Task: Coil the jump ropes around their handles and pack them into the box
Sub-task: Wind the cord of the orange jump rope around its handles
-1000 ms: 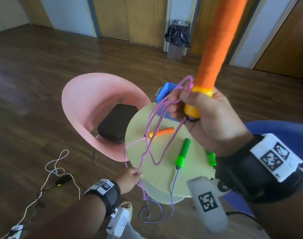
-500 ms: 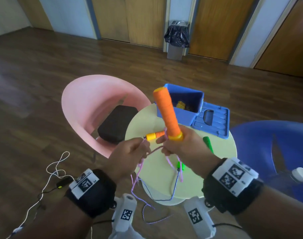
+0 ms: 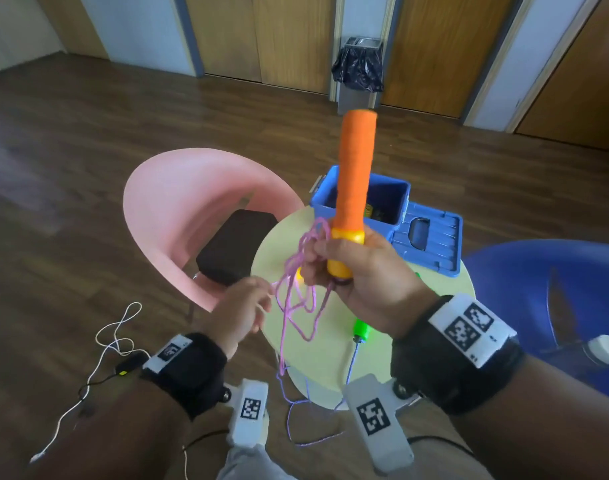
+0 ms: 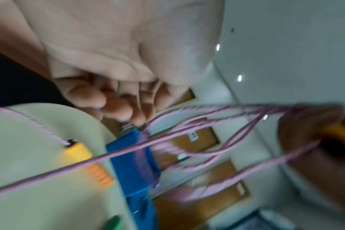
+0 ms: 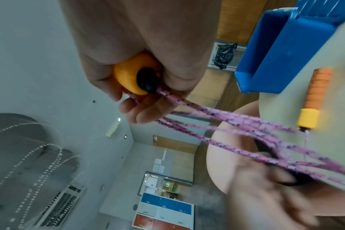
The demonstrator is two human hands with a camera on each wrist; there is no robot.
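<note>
So far, only loose loops of the pink rope (image 3: pixel 298 299) were gathered against the upright orange handle (image 3: pixel 354 174) gripped by the right hand (image 3: pixel 362 271), the left hand (image 3: pixel 242 313) reaching with relaxed fingers, while its second handle (image 5: pixel 313 99) and a green-handled rope (image 3: pixel 360 330) remained on the tabletop short of the blue box (image 3: pixel 325 202) at its far edge.

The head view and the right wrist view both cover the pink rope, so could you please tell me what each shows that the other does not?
Only the head view shows the full length of the orange handle standing upright, the green handle on the table, the box's lid and the pink chair's dark cushion.

Only the right wrist view shows the black end cap where the rope leaves the handle, and the second orange handle lying whole on the table.

Both show the right hand gripping the handle with pink rope loops, the left hand and the blue box.
</note>
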